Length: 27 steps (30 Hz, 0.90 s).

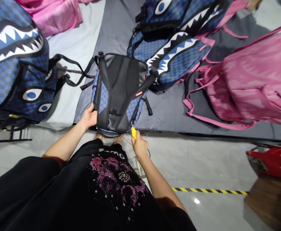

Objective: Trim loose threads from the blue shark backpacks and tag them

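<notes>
A blue checkered backpack [118, 93] lies on the grey-covered table with its black padded back panel and shoulder straps facing up. My left hand [90, 116] grips its lower left side, thumb on top; the other fingertips are partly hidden against the bag. In my right hand [140, 146] is a small yellow-handled tool [134, 133] with a thin metal tip, its exact kind too small to make out. That tip points up at the bag's lower right edge, by the side seam. A red label [138, 94] shows on the right strap.
More blue shark-mouth backpacks lie left [31, 77] and behind [176, 57]. Pink backpacks are at right [256, 77] and back left [56, 16]. The table's front edge [203, 135] runs before me. A red crate [272, 160] stands on the floor at right.
</notes>
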{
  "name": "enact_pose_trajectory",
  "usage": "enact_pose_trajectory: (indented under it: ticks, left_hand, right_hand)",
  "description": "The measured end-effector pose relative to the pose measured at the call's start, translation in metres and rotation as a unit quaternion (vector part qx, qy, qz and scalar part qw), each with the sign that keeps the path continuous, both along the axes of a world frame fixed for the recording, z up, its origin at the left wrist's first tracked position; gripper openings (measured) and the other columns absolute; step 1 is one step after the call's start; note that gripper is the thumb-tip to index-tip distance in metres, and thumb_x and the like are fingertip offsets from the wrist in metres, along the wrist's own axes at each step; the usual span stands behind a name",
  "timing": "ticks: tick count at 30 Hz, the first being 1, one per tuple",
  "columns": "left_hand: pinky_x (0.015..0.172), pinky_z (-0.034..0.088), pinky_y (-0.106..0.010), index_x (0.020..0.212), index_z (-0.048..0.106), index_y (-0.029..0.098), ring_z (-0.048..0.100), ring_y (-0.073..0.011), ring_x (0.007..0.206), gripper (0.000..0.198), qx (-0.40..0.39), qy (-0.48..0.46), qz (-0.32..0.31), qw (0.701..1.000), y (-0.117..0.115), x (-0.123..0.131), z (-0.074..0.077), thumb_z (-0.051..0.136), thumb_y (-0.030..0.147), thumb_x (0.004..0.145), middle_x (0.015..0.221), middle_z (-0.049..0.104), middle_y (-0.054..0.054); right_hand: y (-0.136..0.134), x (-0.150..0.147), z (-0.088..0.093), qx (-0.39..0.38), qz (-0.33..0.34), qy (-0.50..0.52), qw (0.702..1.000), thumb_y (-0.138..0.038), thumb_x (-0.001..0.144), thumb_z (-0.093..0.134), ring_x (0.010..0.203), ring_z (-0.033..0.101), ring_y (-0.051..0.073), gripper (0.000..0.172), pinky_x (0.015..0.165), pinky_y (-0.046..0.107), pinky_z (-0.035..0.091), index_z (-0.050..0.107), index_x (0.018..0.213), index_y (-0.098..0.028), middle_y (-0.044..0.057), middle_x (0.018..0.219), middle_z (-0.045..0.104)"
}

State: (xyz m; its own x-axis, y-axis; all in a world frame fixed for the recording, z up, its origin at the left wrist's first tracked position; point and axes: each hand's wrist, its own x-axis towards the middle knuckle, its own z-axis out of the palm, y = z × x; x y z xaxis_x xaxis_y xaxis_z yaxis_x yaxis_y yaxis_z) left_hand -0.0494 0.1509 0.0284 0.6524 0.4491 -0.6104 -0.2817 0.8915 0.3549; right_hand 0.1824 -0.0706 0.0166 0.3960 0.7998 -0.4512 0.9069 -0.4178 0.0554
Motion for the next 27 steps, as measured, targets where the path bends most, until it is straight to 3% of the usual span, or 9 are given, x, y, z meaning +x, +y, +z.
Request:
enact_pose_trajectory:
  ticks: [4,11,20,23,27]
  left_hand:
    - [0.108,0.043,-0.053,0.140,0.050,0.005,0.062,-0.0344,0.122,0.091,-0.002,-0.017,-0.015,1.000,0.000,-0.002,0.000,0.025,0.077,0.090,0.116,0.071,-0.022]
    - [0.112,0.037,-0.056,0.142,0.048,0.007,0.054,-0.0363,0.131,0.092,0.038,-0.068,-0.029,0.997,-0.009,-0.013,0.002,0.039,0.079,0.085,0.126,0.066,-0.024]
    - [0.110,0.040,-0.055,0.137,0.052,0.005,0.053,-0.0368,0.132,0.100,0.034,-0.052,-0.022,0.998,-0.008,0.005,-0.002,0.028,0.086,0.083,0.123,0.067,-0.023]
    - [0.108,0.042,-0.054,0.136,0.053,0.006,0.054,-0.0372,0.131,0.101,0.035,-0.043,-0.033,0.998,-0.008,0.003,-0.003,0.030,0.087,0.081,0.123,0.068,-0.023]
    - [0.108,0.042,-0.054,0.136,0.052,0.006,0.055,-0.0370,0.130,0.097,0.040,-0.057,-0.064,0.995,-0.006,0.001,-0.004,0.033,0.085,0.082,0.124,0.067,-0.023]
  right_hand:
    - [0.005,0.001,0.006,-0.017,-0.010,0.018,1.000,-0.036,0.103,0.040,0.081,0.071,0.020,0.042,0.062,0.026,0.039,0.041,0.137,-0.012,0.012,0.097,0.072]
    - [-0.008,0.003,0.025,-0.011,-0.037,0.041,0.998,-0.037,0.104,0.037,0.076,0.069,0.018,0.040,0.063,0.025,0.037,0.044,0.137,-0.016,0.011,0.094,0.073]
    - [-0.009,-0.004,0.046,-0.020,-0.130,0.072,0.989,-0.041,0.103,0.037,0.078,0.068,0.020,0.041,0.065,0.026,0.036,0.052,0.132,-0.016,0.010,0.090,0.073]
    - [-0.030,-0.017,0.062,-0.018,-0.162,0.087,0.983,-0.041,0.103,0.037,0.077,0.068,0.020,0.040,0.065,0.025,0.035,0.053,0.132,-0.017,0.010,0.089,0.073]
    - [-0.072,-0.057,0.083,-0.060,-0.204,0.117,0.970,-0.039,0.104,0.035,0.075,0.069,0.020,0.040,0.063,0.025,0.036,0.053,0.133,-0.018,0.008,0.086,0.074]
